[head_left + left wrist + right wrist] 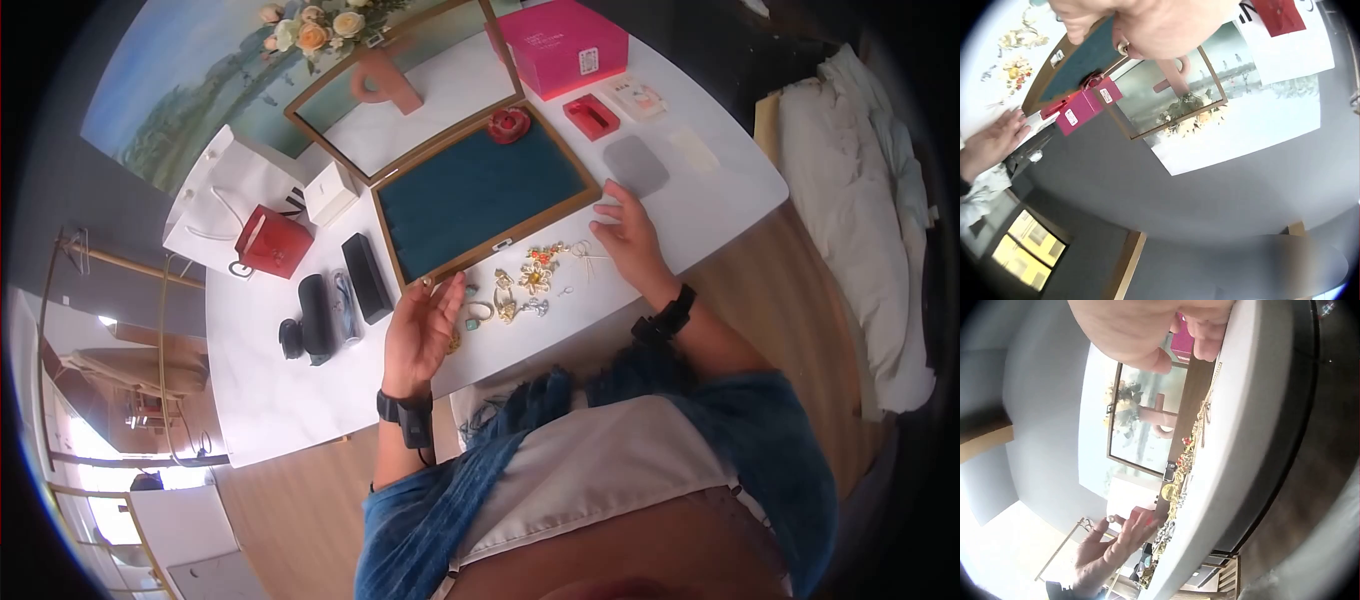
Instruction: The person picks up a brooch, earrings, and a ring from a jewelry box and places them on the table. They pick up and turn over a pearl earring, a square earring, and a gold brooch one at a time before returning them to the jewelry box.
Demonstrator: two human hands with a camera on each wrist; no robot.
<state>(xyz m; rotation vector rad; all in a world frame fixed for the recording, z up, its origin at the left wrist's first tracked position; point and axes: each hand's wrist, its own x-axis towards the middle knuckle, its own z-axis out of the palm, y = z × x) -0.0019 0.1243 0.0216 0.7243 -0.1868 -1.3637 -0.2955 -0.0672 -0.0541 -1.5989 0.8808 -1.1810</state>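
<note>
My left hand (420, 335) is palm up over the front left corner of the wooden display box (440, 270). Between its thumb and a finger sits a small pearl-topped piece of jewelry (1110, 519), too small to identify more exactly. The right hand (632, 240) is near the box's front right corner, fingers loosely extended and holding nothing. The box's glass lid (330, 120) stands raised, and its dark teal lining (480, 190) shows. Along the front edge lies assorted jewelry, including a gold flower brooch (535, 278) and a bangle with a green stone (480, 315).
A red round object (508, 125) sits in the box's back right corner. Beyond are a pink box (570, 45) and a small red tray (591, 117). To the left stand a black case (367, 278), a glasses case (316, 320), a red bag (273, 242) and a white bag (230, 180).
</note>
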